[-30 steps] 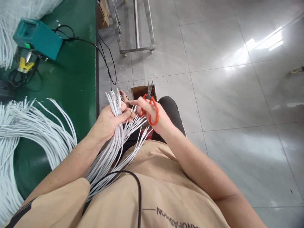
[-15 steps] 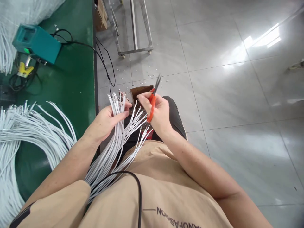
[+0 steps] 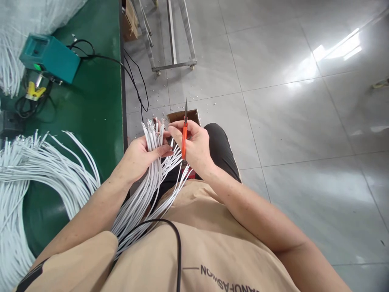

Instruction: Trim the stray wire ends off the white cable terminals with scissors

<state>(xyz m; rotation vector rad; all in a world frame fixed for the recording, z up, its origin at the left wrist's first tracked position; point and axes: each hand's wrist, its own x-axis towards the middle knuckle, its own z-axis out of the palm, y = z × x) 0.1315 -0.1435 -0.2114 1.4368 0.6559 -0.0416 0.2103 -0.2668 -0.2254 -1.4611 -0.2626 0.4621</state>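
Observation:
My left hand (image 3: 139, 158) is wrapped round a bundle of white cables (image 3: 153, 166) near their stripped ends, which point away from me. The lower lengths run back across my lap. In my right hand (image 3: 196, 148) is a pair of scissors (image 3: 184, 140) with orange handles, its narrow dark blades pointing away from me. The thumb and forefinger of that hand are close beside the bundle; whether they pinch a cable I cannot tell. Several loose cables fan out below the right hand, their ends partly hidden by it.
On the green table (image 3: 100, 81) at left are a teal device (image 3: 50, 56) with a yellow clip (image 3: 35, 91) and a large coil of white cables (image 3: 60, 174). A cardboard box (image 3: 176, 117) is beyond my hands. A metal wheeled frame (image 3: 173, 65) and white scraps are on the floor.
My right hand has moved left toward the bundle, and the scissors have swung from leaning right to nearly straight ahead. My left hand has shifted slightly right, still round the cables.

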